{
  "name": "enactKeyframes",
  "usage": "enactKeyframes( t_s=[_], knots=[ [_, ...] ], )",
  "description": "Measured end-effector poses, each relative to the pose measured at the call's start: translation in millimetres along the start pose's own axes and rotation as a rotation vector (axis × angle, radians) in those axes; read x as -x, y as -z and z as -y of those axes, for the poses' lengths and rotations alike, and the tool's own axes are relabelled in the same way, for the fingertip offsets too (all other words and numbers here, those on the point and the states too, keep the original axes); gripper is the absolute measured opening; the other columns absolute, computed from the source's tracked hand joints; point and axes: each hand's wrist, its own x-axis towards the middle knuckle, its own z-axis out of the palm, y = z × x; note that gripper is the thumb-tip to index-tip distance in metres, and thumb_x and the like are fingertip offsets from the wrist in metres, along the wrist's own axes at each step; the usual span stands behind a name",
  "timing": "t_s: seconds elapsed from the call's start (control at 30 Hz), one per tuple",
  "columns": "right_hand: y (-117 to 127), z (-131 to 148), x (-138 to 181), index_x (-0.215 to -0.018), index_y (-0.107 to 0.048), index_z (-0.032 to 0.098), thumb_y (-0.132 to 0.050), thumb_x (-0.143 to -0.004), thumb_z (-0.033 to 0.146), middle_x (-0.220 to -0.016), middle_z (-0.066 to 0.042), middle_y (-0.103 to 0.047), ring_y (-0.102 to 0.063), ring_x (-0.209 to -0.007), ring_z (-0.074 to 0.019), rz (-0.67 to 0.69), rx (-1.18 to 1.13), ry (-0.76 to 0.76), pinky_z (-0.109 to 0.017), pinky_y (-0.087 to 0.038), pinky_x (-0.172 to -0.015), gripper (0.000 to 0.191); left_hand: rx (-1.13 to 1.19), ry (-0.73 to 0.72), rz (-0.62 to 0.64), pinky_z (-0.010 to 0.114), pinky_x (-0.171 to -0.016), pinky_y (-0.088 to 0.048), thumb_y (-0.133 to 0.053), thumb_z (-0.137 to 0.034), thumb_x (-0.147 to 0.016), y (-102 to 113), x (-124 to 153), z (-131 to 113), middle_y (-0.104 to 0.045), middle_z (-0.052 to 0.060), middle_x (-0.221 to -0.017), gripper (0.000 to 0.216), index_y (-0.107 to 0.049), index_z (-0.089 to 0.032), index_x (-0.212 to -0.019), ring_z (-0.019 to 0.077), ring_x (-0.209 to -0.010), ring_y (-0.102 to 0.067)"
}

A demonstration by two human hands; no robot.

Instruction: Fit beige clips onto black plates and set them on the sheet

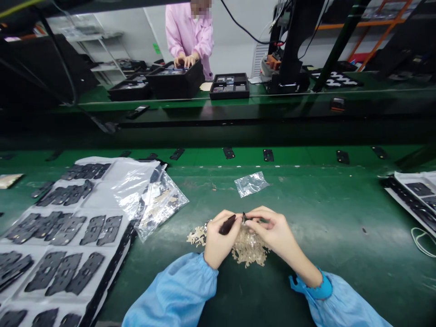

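Dark part (227, 225) pinched above the green surface (327, 218), well short of its far edge
Left hand (220, 236) grips it; right hand (272, 227) has fingertips nearly together beside it, hold unclear. A slip could lose it among pale pieces (250, 252); a brushing wrist could scatter them.

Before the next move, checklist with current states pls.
1. Dark part gripped: ok, in the left hand.
2. Right hand in position: ok, fingers close to the left hand's.
3. What the right fingers pinch: cannot tell, too small.
4. Tan pieces within reach: ok, heaped beneath the hands.
5. Pieces contained: not ok, that heap lies loose on the green bench.
6. Tray uncovered: not ok, large clear bag overlaps its edge.
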Motion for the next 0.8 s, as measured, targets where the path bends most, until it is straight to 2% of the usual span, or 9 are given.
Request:
enactKeyframes(
  t_s=[0.13,0.2,0.37,0.47,0.53,0.63,0.73,0.8],
  knots=[
    [3.1,3.5,-2.7,-0.075,-0.07,0.016,-0.071,-0.072,0.035,-0.077,-0.003,-0.056,-0.057,-0.053,-0.0111,0.0,-0.095,-0.069,-0.026,-0.055,-0.049,0.019,0.198,0.263,0.099,0.021,-0.049,-0.04,-0.062,-0.03,-0.079,2.3,-0.7,0.1,-0.055,-0.002,-0.059,0.016,-0.068,-0.015,-0.077,0.0097,-0.051,-0.05],
    [2.5,4.4,-2.6,-0.074,-0.07,0.016,-0.071,-0.071,0.035,-0.075,-0.002,-0.055,-0.056,-0.052,-0.0106,0.024,-0.135,-0.084,-0.024,-0.053,-0.046,0.019,0.298,0.331,0.124,0.02,-0.044,-0.036,-0.062,-0.031,-0.078,2.5,0.4,1.3,-0.047,-0.004,-0.052,0.017,-0.066,-0.015,-0.077,0.0075,-0.045,-0.042],
    [-1.7,3.9,0.4,-0.073,-0.068,0.015,-0.072,-0.07,0.036,-0.078,-0.003,-0.054,-0.055,-0.058,-0.0122,0.056,-0.165,-0.103,-0.022,-0.051,-0.041,0.021,0.386,0.361,0.143,0.019,-0.043,-0.035,-0.065,-0.029,-0.076,1.1,2.2,2.5,-0.045,-0.004,-0.053,0.016,-0.065,-0.013,-0.075,0.0065,-0.046,-0.042],
    [-4.2,4.1,1.1,-0.071,-0.066,0.016,-0.072,-0.071,0.035,-0.078,-0.002,-0.053,-0.053,-0.054,-0.0104,0.02,-0.17,-0.084,-0.022,-0.05,-0.04,0.02,0.436,0.372,0.159,0.019,-0.043,-0.036,-0.062,-0.028,-0.077,0.4,2.5,2.4,-0.047,-0.004,-0.053,0.016,-0.064,-0.013,-0.08,0.007,-0.045,-0.044],
    [-5.4,5.6,1.4,-0.07,-0.064,0.016,-0.07,-0.072,0.035,-0.077,-0.001,-0.052,-0.05,-0.049,-0.0082,-0.021,-0.186,-0.071,-0.021,-0.048,-0.04,0.02,0.525,0.373,0.122,0.02,-0.042,-0.038,-0.058,-0.026,-0.077,1.4,1.3,3.4,-0.053,-0.002,-0.057,0.015,-0.062,-0.013,-0.082,0.0075,-0.044,-0.046],
    [-6.4,10.0,3.3,-0.068,-0.065,0.017,-0.071,-0.072,0.035,-0.076,0.0,-0.053,-0.05,-0.048,-0.0076,-0.061,-0.23,-0.078,-0.021,-0.046,-0.041,0.02,0.624,0.393,-0.052,0.021,-0.04,-0.039,-0.05,-0.021,-0.073,6.4,-4.3,7.2,-0.058,-0.002,-0.06,0.007,-0.055,-0.015,-0.075,0.0089,-0.04,-0.05],
    [-6.6,15.9,7.6,-0.077,-0.07,0.018,-0.069,-0.074,0.034,-0.081,-0.002,-0.057,-0.053,-0.058,-0.0103,0.01,-0.313,-0.155,-0.021,-0.048,-0.048,0.017,0.533,0.427,-0.192,0.023,-0.049,-0.047,-0.052,-0.018,-0.07,13.8,-13.0,11.9,-0.062,-0.001,-0.059,0.004,-0.054,-0.015,-0.073,0.0129,-0.049,-0.061],
    [-6.7,19.9,10.6,-0.085,-0.072,0.019,-0.066,-0.077,0.035,-0.089,-0.004,-0.058,-0.054,-0.067,-0.0124,0.096,-0.373,-0.232,-0.021,-0.049,-0.052,0.019,0.43,0.404,-0.21,0.025,-0.06,-0.052,-0.059,-0.02,-0.07,18.1,-17.7,14.2,-0.069,0.003,-0.07,0.014,-0.06,-0.013,-0.082,0.0166,-0.065,-0.067]
  ],
)
